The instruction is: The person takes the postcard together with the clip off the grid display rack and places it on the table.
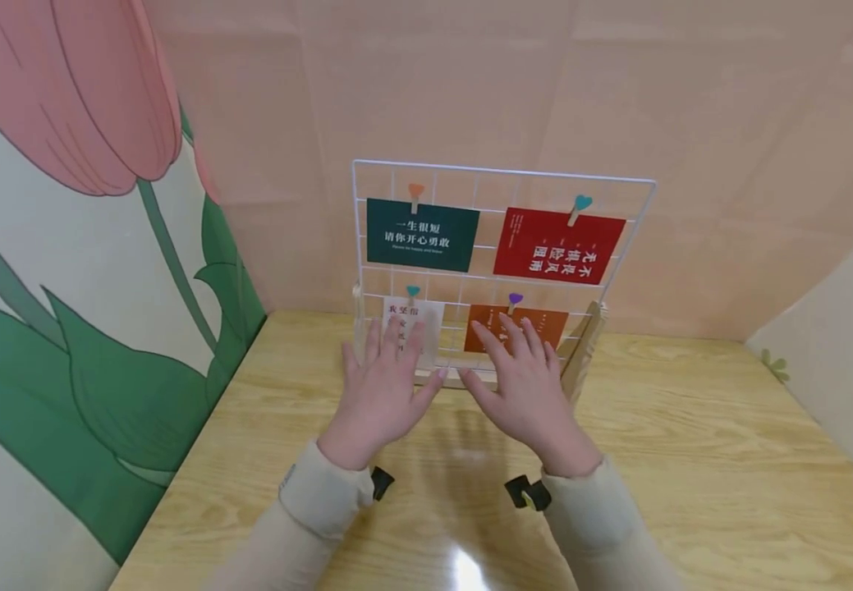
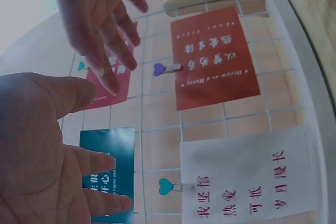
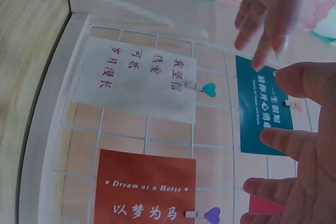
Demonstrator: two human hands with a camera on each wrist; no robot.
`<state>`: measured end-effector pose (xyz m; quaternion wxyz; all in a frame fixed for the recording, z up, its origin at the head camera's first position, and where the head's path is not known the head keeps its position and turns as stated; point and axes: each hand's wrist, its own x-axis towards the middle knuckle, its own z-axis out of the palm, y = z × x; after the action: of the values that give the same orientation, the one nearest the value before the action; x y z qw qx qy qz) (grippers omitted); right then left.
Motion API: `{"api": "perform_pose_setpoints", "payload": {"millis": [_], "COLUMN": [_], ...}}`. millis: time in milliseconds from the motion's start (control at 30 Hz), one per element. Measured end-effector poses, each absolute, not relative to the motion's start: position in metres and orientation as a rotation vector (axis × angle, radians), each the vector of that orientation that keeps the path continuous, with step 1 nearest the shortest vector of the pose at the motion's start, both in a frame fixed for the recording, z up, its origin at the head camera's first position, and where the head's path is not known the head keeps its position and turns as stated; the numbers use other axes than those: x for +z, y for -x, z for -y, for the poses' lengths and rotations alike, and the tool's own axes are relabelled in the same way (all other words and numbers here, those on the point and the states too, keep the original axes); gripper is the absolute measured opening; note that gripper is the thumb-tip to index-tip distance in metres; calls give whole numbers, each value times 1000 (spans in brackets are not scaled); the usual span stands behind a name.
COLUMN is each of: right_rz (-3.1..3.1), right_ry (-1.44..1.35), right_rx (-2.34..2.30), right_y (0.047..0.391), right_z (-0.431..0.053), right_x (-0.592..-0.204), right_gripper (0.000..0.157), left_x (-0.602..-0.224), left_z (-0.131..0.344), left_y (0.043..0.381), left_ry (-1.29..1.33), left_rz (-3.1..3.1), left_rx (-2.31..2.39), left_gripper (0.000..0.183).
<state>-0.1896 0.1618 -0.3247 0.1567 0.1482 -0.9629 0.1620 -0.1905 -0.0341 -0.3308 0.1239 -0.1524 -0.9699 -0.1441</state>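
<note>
Both hands are held out with fingers spread in front of a white wire grid panel point(image 1: 503, 172), and neither grips anything. My left hand point(image 1: 383, 396) is in front of the white card point(image 1: 431, 318) at lower left. Before the orange card point(image 1: 555, 322) at lower right is my right hand point(image 1: 528, 400). In the wrist views the fingers look apart from the cards. Above hang a dark green card point(image 1: 426, 256) and a red card point(image 1: 548, 238). Heart-topped clips hold the cards: orange point(image 1: 415, 193), teal point(image 1: 582, 203), a second teal point(image 1: 413, 291) and purple point(image 1: 515, 299).
A wooden stand point(image 1: 583, 353) supports the panel on a wood-grain table point(image 1: 692, 427). Behind it hangs a pink backdrop point(image 1: 470, 82). A tulip-patterned cloth point(image 1: 101, 328) borders the left side, a flower-patterned one point(image 1: 840, 345) the right.
</note>
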Motion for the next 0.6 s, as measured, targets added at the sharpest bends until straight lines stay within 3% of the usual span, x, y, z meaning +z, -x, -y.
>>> {"api": "perform_pose_setpoints", "payload": {"millis": [600], "right_rz": [2669], "right_ry": [-494], "right_rx": [275], "right_y": [222], "right_z": [-147], "right_x": [-283], "right_gripper": [66], "left_x": [-301], "left_z": [48], "left_y": [234], "left_ry": [426], "left_rz": [2779], "left_rx": [-367], "left_gripper": [72]}}
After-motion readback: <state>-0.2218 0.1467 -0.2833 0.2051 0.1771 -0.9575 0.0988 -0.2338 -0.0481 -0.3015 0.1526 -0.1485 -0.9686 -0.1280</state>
